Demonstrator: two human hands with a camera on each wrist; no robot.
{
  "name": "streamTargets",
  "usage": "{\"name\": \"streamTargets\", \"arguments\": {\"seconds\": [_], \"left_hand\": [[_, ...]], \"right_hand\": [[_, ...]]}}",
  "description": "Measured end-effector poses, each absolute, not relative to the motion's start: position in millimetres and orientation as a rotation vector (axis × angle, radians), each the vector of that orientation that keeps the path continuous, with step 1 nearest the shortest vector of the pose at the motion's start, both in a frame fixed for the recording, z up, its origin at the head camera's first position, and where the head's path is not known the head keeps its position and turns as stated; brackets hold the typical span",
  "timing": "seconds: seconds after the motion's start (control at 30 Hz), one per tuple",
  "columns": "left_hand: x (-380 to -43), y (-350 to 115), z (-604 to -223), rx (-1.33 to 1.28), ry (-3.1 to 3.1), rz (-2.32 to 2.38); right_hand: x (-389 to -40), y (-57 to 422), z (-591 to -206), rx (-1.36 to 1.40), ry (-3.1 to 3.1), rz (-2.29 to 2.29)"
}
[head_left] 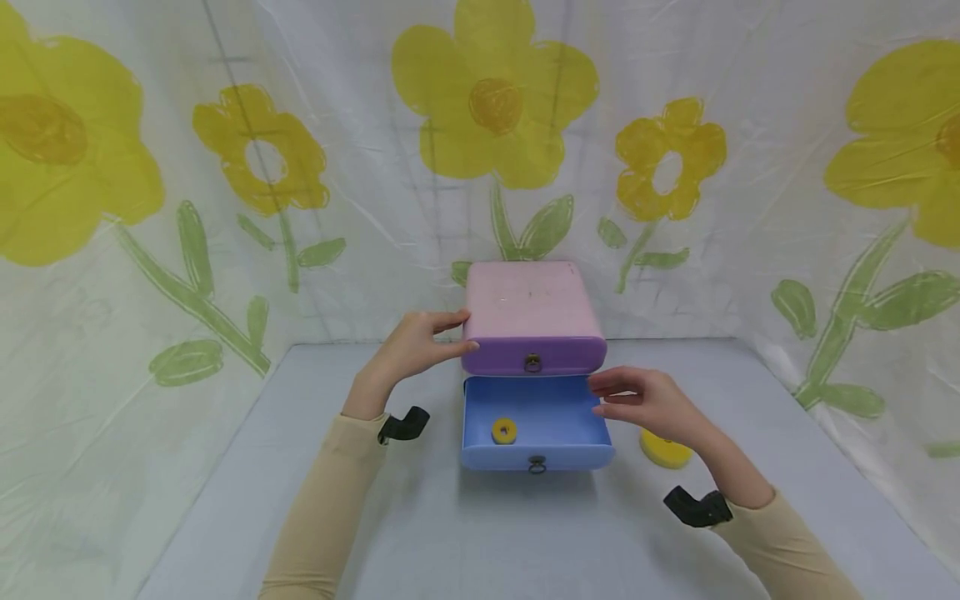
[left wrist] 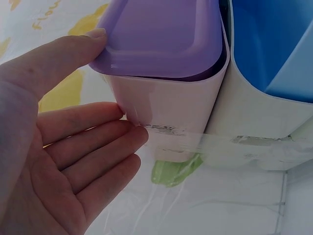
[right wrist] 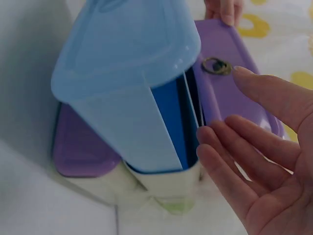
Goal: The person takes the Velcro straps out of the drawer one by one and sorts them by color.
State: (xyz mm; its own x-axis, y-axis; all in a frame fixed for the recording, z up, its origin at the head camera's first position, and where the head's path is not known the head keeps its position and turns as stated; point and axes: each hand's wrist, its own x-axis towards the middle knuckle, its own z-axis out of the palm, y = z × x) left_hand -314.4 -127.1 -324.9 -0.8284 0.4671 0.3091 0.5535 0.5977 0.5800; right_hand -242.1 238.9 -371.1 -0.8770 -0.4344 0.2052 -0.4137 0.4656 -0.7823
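A small stacked drawer unit stands at mid-table, with a pink top box over a purple drawer front. Below, a light blue drawer is pulled out. Inside it lies a yellow ring-like piece near the front left. My left hand touches the top box's left side; its thumb rests on the edge of the purple front, the fingers extended along the pink side. My right hand, fingers loosely extended and holding nothing, is beside the blue drawer's right side.
A yellow round piece lies on the table, partly hidden by my right hand. Another purple drawer front sits beneath the blue one. Behind the white table hangs a sheet with painted flowers.
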Motion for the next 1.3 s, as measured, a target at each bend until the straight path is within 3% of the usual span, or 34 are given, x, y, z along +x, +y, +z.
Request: {"name": "streamTargets", "arguments": {"seconds": [0.53,1.3], "left_hand": [[-315,-127,-325,-0.861,-2.7,-1.063],[-314,-127,-325,-0.85,-2.702,-1.074]], "right_hand": [[-254,192,-389,-0.953,2.645,-1.314],[-268,144,-398,-0.943,2.466,-1.166]]}}
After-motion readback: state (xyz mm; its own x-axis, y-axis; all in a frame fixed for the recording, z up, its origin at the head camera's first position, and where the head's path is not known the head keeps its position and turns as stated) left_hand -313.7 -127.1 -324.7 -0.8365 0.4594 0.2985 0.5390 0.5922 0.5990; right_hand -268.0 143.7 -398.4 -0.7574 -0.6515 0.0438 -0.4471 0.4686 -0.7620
